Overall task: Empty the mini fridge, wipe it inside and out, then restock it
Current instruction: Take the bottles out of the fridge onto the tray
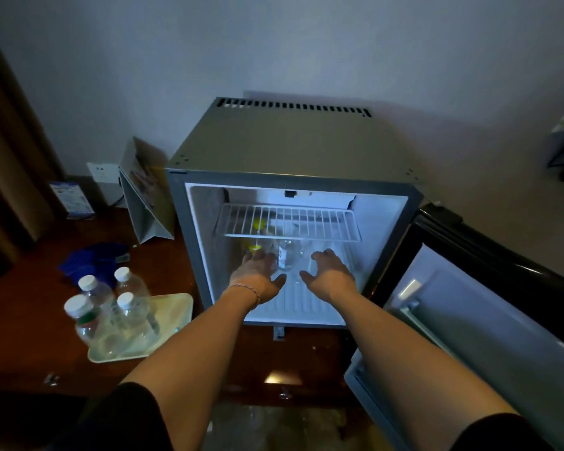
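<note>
The mini fridge (293, 148) stands on a dark wooden table with its door (489, 320) swung open to the right. A white wire shelf (287, 222) sits inside near the top. Under it stand a yellow-capped bottle (253, 247) and a clear bottle (285, 255). Both my hands reach into the lower compartment. My left hand (258, 271) is open, its fingers beside the yellow-capped bottle. My right hand (329, 268) is open too, fingers spread, just right of the clear bottle. Neither hand holds anything.
A pale tray (176, 307) left of the fridge carries several white-capped water bottles (131, 307). A blue cloth (92, 262) lies behind them. A folded card stand (147, 196) leans beside the fridge, with a wall socket (101, 172) behind.
</note>
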A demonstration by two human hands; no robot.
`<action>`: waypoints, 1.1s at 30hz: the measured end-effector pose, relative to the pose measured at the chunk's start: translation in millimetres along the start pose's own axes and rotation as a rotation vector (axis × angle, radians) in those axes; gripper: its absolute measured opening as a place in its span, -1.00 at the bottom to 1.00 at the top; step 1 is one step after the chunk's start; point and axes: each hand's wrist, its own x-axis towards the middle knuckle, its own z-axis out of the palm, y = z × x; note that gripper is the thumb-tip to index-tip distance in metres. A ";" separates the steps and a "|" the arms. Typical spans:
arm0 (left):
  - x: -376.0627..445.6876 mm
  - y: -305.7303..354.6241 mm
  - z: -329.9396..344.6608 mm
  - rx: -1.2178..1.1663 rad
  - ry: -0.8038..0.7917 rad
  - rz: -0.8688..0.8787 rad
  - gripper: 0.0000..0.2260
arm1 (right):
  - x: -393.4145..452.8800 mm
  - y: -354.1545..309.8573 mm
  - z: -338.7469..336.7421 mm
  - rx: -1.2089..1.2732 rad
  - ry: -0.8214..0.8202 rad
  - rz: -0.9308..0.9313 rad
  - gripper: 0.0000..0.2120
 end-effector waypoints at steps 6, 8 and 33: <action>49.0 3.6 3.9 0.022 0.124 0.132 -0.48 | 38.6 10.8 17.9 0.135 0.137 -0.041 -0.50; 68.6 3.2 5.2 0.034 0.129 0.144 -0.53 | 51.9 14.6 24.9 0.146 0.198 -0.077 -0.52; 121.2 7.9 23.6 -0.079 0.260 0.269 -0.39 | 86.3 12.3 56.1 0.318 0.375 -0.122 -0.65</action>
